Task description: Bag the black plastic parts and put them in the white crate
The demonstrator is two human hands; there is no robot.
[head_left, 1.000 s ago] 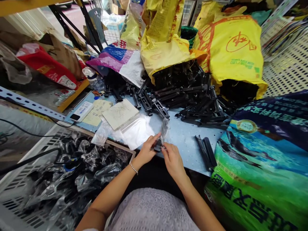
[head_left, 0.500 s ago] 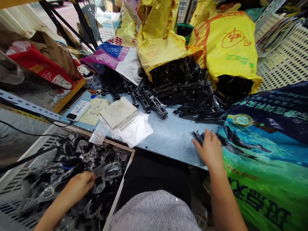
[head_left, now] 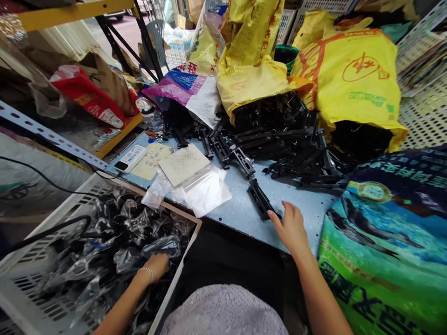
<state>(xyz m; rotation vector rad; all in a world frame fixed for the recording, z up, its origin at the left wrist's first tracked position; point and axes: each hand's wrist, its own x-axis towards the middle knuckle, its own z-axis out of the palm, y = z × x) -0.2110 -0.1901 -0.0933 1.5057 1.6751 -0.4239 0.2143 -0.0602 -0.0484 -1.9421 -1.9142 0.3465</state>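
Note:
A black slotted plastic part (head_left: 260,199) lies on the blue tabletop, its near end between the thumb and fingers of my right hand (head_left: 291,228). The thumb touches or nearly touches that end, with the fingers apart. My left hand (head_left: 157,266) is down in a white crate (head_left: 37,293), curled, its fingertips hidden. Just beyond it lies a clear bag (head_left: 162,245) with something dark inside. Several dark pieces in clear bags (head_left: 115,232) fill the crate. A pile of similar black parts (head_left: 300,153) spreads across the back of the table.
Yellow sacks (head_left: 359,74) with black parts at their mouths stand behind the pile. A blue and green sack (head_left: 377,242) borders the right side. Left on the tabletop are a pale flat block (head_left: 183,164), clear plastic bags (head_left: 209,193) and a white device (head_left: 131,158).
The black part has come from my right hand's grasp to lie further left on the table, and the fingers have spread. My left hand has shifted right within the crate. The view has turned left.

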